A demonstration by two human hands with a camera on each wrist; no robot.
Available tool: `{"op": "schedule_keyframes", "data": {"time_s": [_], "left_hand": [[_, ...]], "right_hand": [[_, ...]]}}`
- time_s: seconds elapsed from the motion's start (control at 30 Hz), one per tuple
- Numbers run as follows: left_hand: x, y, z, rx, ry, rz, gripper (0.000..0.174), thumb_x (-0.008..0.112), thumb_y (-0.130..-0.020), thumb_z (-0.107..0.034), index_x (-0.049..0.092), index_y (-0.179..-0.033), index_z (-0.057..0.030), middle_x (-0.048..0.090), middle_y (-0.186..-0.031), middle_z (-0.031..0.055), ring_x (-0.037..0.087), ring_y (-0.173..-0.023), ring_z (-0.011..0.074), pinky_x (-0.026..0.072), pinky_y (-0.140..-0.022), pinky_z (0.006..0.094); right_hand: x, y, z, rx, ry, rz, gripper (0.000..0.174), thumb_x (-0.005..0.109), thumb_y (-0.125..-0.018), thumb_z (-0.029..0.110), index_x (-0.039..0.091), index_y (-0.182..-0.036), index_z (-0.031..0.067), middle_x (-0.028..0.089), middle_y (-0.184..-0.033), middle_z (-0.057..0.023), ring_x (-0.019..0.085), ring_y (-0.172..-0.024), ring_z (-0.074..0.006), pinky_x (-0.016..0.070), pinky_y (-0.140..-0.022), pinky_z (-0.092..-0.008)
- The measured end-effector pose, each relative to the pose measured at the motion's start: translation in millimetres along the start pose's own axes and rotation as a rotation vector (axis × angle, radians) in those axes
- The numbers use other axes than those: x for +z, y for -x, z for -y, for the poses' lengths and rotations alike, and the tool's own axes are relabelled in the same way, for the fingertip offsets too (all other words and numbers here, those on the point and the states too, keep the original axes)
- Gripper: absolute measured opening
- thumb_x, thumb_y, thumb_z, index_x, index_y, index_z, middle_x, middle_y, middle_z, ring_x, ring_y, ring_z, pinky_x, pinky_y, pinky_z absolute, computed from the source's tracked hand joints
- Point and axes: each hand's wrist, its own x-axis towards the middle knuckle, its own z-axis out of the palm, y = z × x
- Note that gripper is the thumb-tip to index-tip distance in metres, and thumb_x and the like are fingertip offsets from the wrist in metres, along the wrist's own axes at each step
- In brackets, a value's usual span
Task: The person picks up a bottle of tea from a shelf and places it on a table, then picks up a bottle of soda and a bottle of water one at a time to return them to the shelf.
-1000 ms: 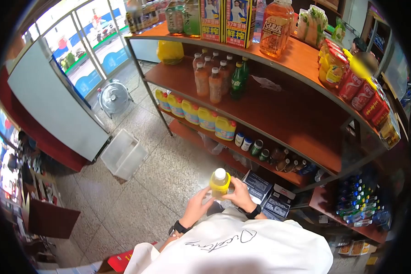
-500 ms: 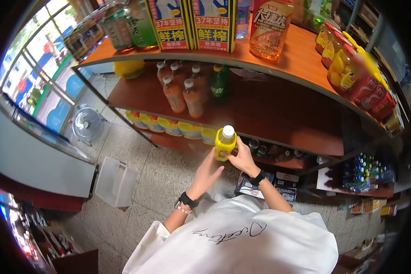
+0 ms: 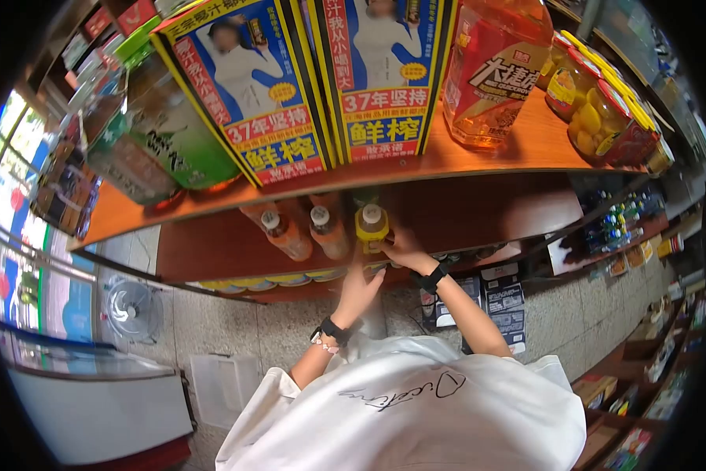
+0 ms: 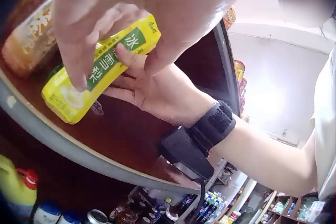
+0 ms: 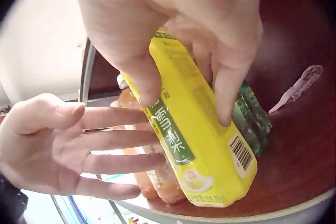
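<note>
so, yellow bottle: in the right hand, out over the middle shelf by its front edge; it leans in both wrist views, and whether its base touches the board cannot be told.
white cap: visible from the head; the right hand covers it in the right wrist view.
label characters: partly readable, one hidden under a thumb in the left wrist view.
right hand: pinches the bottle's upper part, thumb on one side and fingers on the other; blurred in the head view.
left hand: fingers straight and spread, at nine o'clock of the bottle; contact between fingertips and bottle is hard to make out.
orange bottles: at nine o'clock of the yellow one in the head view, tops showing; the back ones vanish under the upper shelf.
green bottle: just behind, mostly masked by hand and yellow label.
plastic scrap: clear, crumpled, at two o'clock in the right wrist view.
drink cartons: at twelve o'clock, tops cut off by the frame.
fruit jars: at two o'clock, the row blurring toward its end.
yellow jug: at eight o'clock in the left wrist view, sliced by the edge.
</note>
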Motion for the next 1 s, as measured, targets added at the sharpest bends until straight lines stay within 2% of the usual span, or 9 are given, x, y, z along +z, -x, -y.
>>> {"op": "schedule_keyframes", "data": {"time_s": [0.1,0.17,0.27,0.4,0.5,0.63,0.77,0.87,1.0], "left_hand": [[-12,-6,6,-0.009,0.011,0.074,0.086,0.062,-0.091,-0.006,0.005,-0.155,-0.0018,0.056,-0.127,0.0125,0.056,-0.115,0.0194,0.0458,-0.099,0.0333],[-20,-9,-6,-0.058,0.211,0.086,0.075,0.063,-0.090,-0.018,0.024,-0.151,-0.0008,0.046,-0.140,0.0240,0.054,-0.123,0.0330,0.0441,-0.102,0.0377],[-26,-13,2,0.005,0.057,0.118,0.067,0.063,-0.089,-0.014,0.032,-0.146,-0.0003,0.047,-0.139,0.0210,0.055,-0.121,0.0325,0.0443,-0.101,0.0376],[-29,-9,8,0.020,0.074,0.229,0.075,0.059,-0.091,-0.003,0.015,-0.153,-0.0004,0.037,-0.146,0.0187,0.050,-0.124,0.0255,0.0483,-0.098,0.0346],[-23,-3,22,-0.007,0.085,0.310,0.073,0.059,-0.090,-0.002,0.019,-0.151,0.0020,0.034,-0.149,0.0216,0.045,-0.130,0.0274,0.0410,-0.107,0.0364],[-4,10,7,-0.036,-0.066,0.413,0.072,0.063,-0.089,-0.012,0.025,-0.148,0.0042,0.041,-0.145,0.0271,0.048,-0.129,0.0391,0.0409,-0.106,0.0406],[36,30,34,-0.038,-0.146,0.645,0.059,0.063,-0.091,-0.016,0.040,-0.142,0.0020,0.050,-0.138,0.0253,0.055,-0.123,0.0357,0.0443,-0.102,0.0392],[82,49,-5,-0.005,-0.108,0.872,0.033,0.065,-0.089,-0.016,0.057,-0.120,-0.0056,0.066,-0.115,0.0182,0.062,-0.110,0.0343,0.0483,-0.093,0.0394],[172,87,-22,0.109,-0.209,1.095,0.019,0.068,-0.088,-0.011,0.056,-0.099,-0.0013,0.068,-0.106,0.0124,0.067,-0.101,0.0259,0.0520,-0.087,0.0355]], "right_hand": [[6,-8,-5,-0.027,0.026,-0.033,0.076,0.078,-0.080,0.027,0.040,-0.142,0.0068,0.056,-0.132,-0.0181,0.057,-0.119,-0.0345,0.0476,-0.098,-0.0411],[6,-12,-7,-0.022,0.054,-0.062,0.074,0.078,-0.080,0.025,0.041,-0.141,0.0063,0.056,-0.131,-0.0180,0.057,-0.118,-0.0341,0.0474,-0.098,-0.0406],[9,-7,-8,0.012,0.172,-0.063,0.071,0.078,-0.079,0.022,0.043,-0.138,0.0048,0.055,-0.131,-0.0183,0.057,-0.117,-0.0325,0.0466,-0.099,-0.0395],[3,-3,29,-0.010,0.158,-0.144,0.073,0.080,-0.077,0.021,0.042,-0.136,0.0016,0.054,-0.130,-0.0181,0.056,-0.119,-0.0295,0.0447,-0.101,-0.0383],[14,7,-39,-0.048,0.118,-0.226,0.080,0.081,-0.076,0.021,0.037,-0.140,0.0003,0.054,-0.129,-0.0175,0.056,-0.118,-0.0295,0.0451,-0.102,-0.0386],[-4,85,4,0.097,0.150,-0.328,0.072,0.076,-0.083,0.026,0.039,-0.140,0.0029,0.059,-0.124,-0.0181,0.059,-0.113,-0.0293,0.0479,-0.098,-0.0391],[-16,195,-1,0.282,0.114,-0.460,0.055,0.074,-0.086,0.026,0.051,-0.132,0.0067,0.063,-0.117,-0.0140,0.062,-0.110,-0.0224,0.0506,-0.094,-0.0361],[-16,293,-11,0.394,0.072,-0.636,0.046,0.072,-0.087,0.018,0.054,-0.127,0.0069,0.068,-0.107,-0.0114,0.065,-0.104,-0.0202,0.0518,-0.091,-0.0348],[-21,420,-10,0.610,0.152,-0.809,0.043,0.073,-0.086,0.020,0.058,-0.124,0.0066,0.070,-0.104,-0.0117,0.067,-0.099,-0.0218,0.0514,-0.090,-0.0340]]}}
